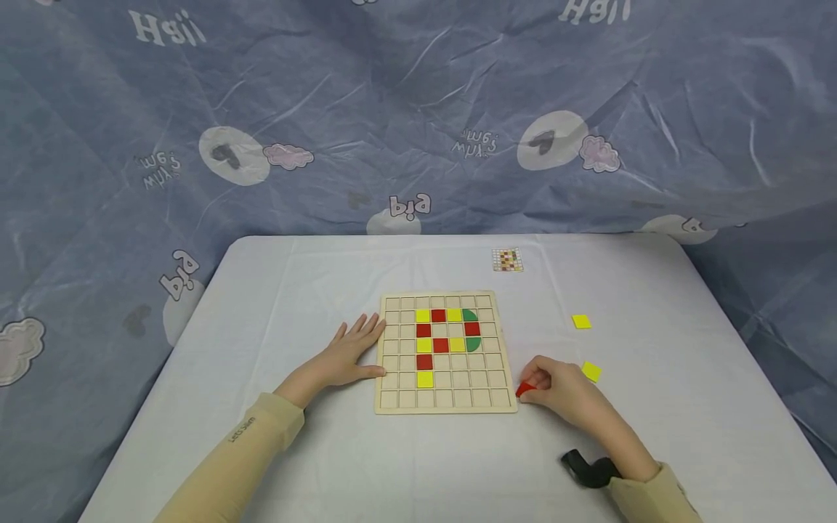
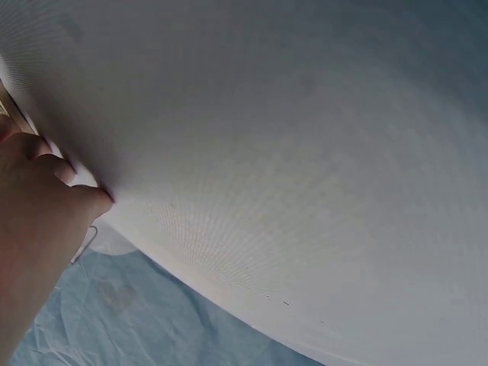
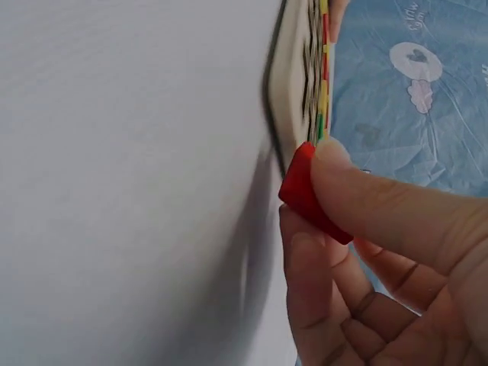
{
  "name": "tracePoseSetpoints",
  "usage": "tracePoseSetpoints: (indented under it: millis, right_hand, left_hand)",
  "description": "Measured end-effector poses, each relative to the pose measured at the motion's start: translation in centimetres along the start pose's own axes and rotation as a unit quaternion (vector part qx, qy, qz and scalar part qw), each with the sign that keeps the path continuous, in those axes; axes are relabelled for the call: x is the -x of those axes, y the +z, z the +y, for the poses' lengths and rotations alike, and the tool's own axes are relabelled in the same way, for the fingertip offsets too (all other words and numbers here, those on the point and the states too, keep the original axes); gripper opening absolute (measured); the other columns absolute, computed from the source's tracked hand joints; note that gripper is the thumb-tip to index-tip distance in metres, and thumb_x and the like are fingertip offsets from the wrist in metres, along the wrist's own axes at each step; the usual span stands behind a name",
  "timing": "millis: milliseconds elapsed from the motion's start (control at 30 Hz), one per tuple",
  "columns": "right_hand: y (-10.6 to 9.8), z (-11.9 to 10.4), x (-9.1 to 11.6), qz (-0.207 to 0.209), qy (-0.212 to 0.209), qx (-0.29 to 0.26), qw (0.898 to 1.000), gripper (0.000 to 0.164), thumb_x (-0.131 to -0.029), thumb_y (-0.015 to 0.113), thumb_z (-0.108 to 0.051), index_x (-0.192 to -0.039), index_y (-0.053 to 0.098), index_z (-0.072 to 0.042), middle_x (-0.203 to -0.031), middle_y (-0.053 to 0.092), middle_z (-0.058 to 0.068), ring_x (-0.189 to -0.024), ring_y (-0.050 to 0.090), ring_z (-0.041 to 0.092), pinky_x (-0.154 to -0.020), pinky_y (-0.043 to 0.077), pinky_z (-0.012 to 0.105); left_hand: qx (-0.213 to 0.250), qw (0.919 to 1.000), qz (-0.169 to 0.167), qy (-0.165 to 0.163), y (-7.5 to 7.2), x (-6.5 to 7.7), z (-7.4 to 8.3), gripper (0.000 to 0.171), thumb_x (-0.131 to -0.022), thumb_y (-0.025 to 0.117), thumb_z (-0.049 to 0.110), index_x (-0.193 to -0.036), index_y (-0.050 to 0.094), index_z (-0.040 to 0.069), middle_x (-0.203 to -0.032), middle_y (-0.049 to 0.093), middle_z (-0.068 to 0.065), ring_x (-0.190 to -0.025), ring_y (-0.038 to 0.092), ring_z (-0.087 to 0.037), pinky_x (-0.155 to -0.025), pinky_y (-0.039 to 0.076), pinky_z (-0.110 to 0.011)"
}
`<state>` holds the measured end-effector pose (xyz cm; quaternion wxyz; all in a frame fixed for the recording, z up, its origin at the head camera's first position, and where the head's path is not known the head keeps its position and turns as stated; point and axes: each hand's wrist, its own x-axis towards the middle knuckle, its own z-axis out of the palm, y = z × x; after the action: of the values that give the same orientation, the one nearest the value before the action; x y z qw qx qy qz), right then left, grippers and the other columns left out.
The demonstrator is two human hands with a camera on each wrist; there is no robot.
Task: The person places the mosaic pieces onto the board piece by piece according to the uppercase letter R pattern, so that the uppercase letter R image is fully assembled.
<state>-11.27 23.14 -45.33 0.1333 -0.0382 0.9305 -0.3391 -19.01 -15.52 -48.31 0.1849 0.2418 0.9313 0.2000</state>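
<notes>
A wooden grid board point(image 1: 400, 398) lies on the white table. Red and yellow square tiles, with two green rounded ones point(image 1: 470, 315), fill some of its cells in a P-like shape. My left hand point(image 1: 346, 357) rests at the board's left edge with fingers spread and straight. Just off the lower right corner of the board, my right hand point(image 1: 556, 388) pinches a red tile point(image 3: 303, 191) between thumb and fingers. In the right wrist view the board's edge rises just beyond that tile.
Two yellow tiles point(image 1: 581, 321) lie on the table to the right. A small printed pattern card point(image 1: 507, 260) is behind the board. Close to the right sleeve shows a black curved object point(image 1: 585, 471). A patterned blue cloth point(image 1: 366, 109) hangs behind the table.
</notes>
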Motion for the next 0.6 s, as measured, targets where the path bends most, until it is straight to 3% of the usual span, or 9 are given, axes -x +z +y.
tracePoseSetpoints:
  millis: [300,600]
  right_hand:
    - [0.4,-2.6,-0.9,0.014,-0.043,-0.027,0.999,0.015,-0.079,0.082,-0.015,-0.087,0.070,-0.016,-0.075,0.063,-0.005,-0.070,0.057,0.011,-0.062,0.047,0.019]
    - [3.1,-6.0,-2.2,-0.010,-0.083,-0.073,0.994,0.013,-0.080,0.081,-0.011,-0.085,0.070,-0.015,-0.074,0.064,-0.005,-0.069,0.058,0.011,-0.063,0.051,0.019]
  left_hand:
    - [0.001,1.0000,0.000,0.001,0.0,0.1,0.0,0.096,-0.088,0.068,0.051,-0.159,0.014,0.014,-0.167,0.006,-0.008,-0.154,-0.002,-0.032,-0.122,-0.003,-0.059]
    - [0.001,1.0000,-0.001,-0.002,0.0,0.0,0.0,0.096,-0.088,0.067,0.052,-0.159,0.013,0.015,-0.167,0.005,-0.007,-0.154,-0.002,-0.031,-0.122,-0.003,-0.058]
